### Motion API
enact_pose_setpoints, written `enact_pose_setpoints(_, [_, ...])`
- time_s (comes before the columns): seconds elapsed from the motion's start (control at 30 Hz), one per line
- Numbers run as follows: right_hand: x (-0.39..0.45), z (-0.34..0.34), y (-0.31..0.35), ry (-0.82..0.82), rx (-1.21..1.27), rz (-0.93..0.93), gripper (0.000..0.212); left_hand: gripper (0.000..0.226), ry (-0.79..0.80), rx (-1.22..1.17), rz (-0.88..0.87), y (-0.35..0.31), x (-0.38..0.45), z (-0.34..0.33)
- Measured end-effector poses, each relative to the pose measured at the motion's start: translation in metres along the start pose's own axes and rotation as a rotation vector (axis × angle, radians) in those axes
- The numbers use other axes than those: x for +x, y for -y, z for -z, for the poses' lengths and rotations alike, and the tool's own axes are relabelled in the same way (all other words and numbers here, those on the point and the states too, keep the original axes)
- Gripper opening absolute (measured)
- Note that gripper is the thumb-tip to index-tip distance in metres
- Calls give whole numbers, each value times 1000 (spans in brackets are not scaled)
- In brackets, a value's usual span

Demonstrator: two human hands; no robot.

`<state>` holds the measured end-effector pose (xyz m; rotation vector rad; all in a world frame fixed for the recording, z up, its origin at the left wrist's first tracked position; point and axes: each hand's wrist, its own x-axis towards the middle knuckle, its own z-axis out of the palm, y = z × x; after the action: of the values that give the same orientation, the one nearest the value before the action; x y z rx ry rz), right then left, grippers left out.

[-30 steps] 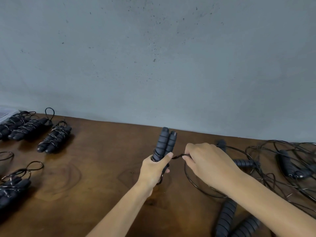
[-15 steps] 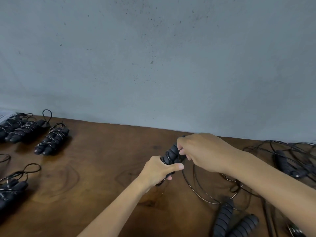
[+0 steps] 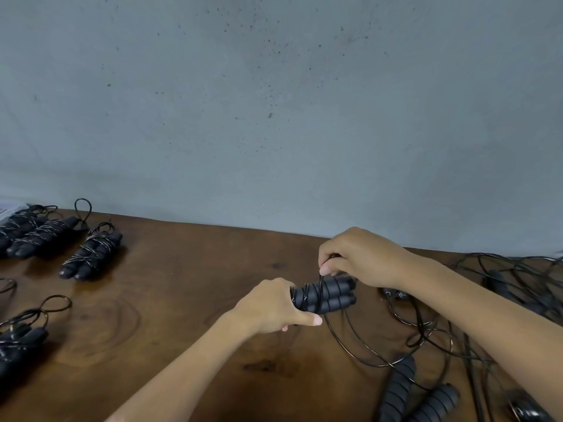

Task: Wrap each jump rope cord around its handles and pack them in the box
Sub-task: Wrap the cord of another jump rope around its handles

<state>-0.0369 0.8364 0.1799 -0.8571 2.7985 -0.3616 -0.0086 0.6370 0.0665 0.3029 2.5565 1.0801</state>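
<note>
My left hand [image 3: 271, 306] grips a pair of black ribbed jump rope handles [image 3: 330, 295], held side by side and lying nearly level, pointing right. A few turns of thin black cord [image 3: 316, 295] circle them near my fingers. Just above the handles, my right hand [image 3: 359, 257] pinches that cord between thumb and fingers. The slack cord [image 3: 365, 351] loops over the brown wooden table [image 3: 182, 300] below. No box is in view.
Wrapped rope bundles lie at the left: one [image 3: 93, 254], another [image 3: 45, 236] behind it, and one [image 3: 18, 345] at the near left. Loose handles [image 3: 399, 388] and tangled cords [image 3: 515, 287] crowd the right side. A grey wall [image 3: 274, 102] rises behind the table.
The handles tipped from upright to nearly level. My right hand carried the cord from beside them up over their top, adding turns.
</note>
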Motion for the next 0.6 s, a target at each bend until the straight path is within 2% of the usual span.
enact_pose_setpoints(0.17, [4, -2, -15, 14, 297, -8, 3, 38, 129, -4, -93, -5, -12, 9])
enact_pose_setpoints(0.3, [2, -10, -27, 58, 500, -49, 7, 32, 191, -125, -180, -7, -20, 14])
enact_pose_setpoints(0.47, [0, -23, -33, 90, 606, -49, 16, 16, 224, -390, -202, -8, -30, 8])
enact_pose_setpoints(0.6, [-1, -36, -38, 49, 559, -16, 30, 35, 187, -610, -151, -1, -32, -4])
